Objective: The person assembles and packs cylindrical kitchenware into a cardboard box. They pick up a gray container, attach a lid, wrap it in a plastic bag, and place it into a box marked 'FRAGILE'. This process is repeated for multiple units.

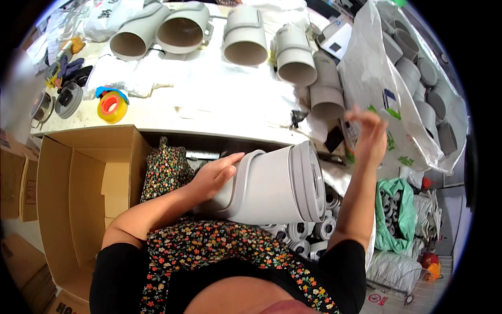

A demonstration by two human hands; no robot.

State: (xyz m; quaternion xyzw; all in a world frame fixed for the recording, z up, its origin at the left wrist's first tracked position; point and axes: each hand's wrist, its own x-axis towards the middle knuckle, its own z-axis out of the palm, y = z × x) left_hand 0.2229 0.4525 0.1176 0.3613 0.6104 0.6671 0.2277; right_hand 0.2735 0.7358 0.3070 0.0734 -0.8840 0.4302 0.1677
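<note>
A pale tabletop (219,94) spans the far side, bearing grey containers (244,32). Near, a grey cylinder (269,183) lies sideways by the floral apron (209,248); the left hand (215,175) rests along its left part, though whether that grip clasps it I cannot tell. The blurred right hand (370,136) is empty, fingers parted. The cylinder looks stiff, light, perhaps slippery; its raised band (240,183) or ridged right end (307,180) should hold best.

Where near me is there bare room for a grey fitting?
Widest free patch: the middle of the white table, right of the yellow tape roll and in front of the row of grey fittings. The cardboard box's visible inside also looks bare. Crowded: the table's left end, with dark gloves, and its right side, beside the stuffed plastic bag.
</note>
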